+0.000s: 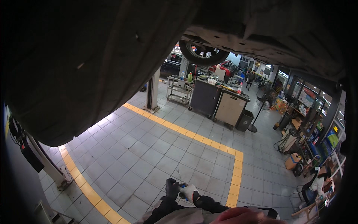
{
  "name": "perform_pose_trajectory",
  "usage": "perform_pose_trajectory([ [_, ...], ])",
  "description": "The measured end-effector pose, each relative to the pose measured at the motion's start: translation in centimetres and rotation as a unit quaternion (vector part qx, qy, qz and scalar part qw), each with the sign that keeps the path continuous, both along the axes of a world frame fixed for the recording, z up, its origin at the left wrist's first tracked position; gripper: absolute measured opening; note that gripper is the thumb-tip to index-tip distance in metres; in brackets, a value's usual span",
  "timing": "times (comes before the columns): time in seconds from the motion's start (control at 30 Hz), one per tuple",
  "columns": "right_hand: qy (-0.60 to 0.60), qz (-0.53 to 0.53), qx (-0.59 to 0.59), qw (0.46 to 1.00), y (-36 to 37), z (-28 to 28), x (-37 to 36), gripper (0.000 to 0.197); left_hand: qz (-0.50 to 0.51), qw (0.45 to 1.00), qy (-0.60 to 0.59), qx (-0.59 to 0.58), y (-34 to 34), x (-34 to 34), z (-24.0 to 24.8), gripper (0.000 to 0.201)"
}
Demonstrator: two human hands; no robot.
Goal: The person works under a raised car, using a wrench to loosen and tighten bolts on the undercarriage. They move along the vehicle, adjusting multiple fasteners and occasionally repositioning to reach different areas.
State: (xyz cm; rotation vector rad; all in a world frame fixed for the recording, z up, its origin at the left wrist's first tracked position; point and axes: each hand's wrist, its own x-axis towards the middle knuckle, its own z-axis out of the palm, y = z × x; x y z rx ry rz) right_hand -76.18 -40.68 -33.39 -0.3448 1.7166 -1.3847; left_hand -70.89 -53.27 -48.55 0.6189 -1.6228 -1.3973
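Low in the head view, my two gloved hands are close together in front of my body. My left hand [172, 189], in a black glove, is closed, and whatever lies inside its fingers is hidden. Beside it my right hand [189, 192], in a whitish glove, is closed around a slim blue-handled tool [182, 185]. A thin, pale shaft or strip sticks up from between the hands; its exact kind is too small to tell. Overhead hangs the dark underside of a raised car [112, 56], well above my hands.
Lift posts [152, 91] stand left and ahead. Yellow floor lines [175, 127] frame the grey tiles. Further off are a wheeled cart [179, 89], tool cabinets [230, 107], a bin [244, 120] and a standing fan [263, 100]. A person [316, 186] sits at the right.
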Motion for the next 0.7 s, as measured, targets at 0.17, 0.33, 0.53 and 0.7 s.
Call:
perform_pose_trajectory([
  [0.17, 0.077, -0.099, -0.024, 0.992, -0.5, 2.7, -3.7, 0.026, -0.077, 0.985, -0.021, 0.153, -0.4, -1.9, 1.3, 0.03],
  [0.33, 0.022, -0.054, -0.103, 0.993, -0.8, 4.9, -5.0, 0.022, -0.057, 0.969, -0.238, 0.02, -0.8, -1.8, 0.7, 0.029],
  [0.53, 0.075, 0.126, -0.026, 0.989, -0.5, 3.8, -3.8, 0.023, -0.235, 0.823, 0.236, 0.46, -3.7, -5.2, -1.0, 0.04],
  [0.7, 0.289, 0.238, 0.077, 0.924, -0.6, 1.9, -3.0, 0.035, -0.241, 0.784, 0.227, 0.525, -6.0, -3.5, -0.1, 0.049],
])
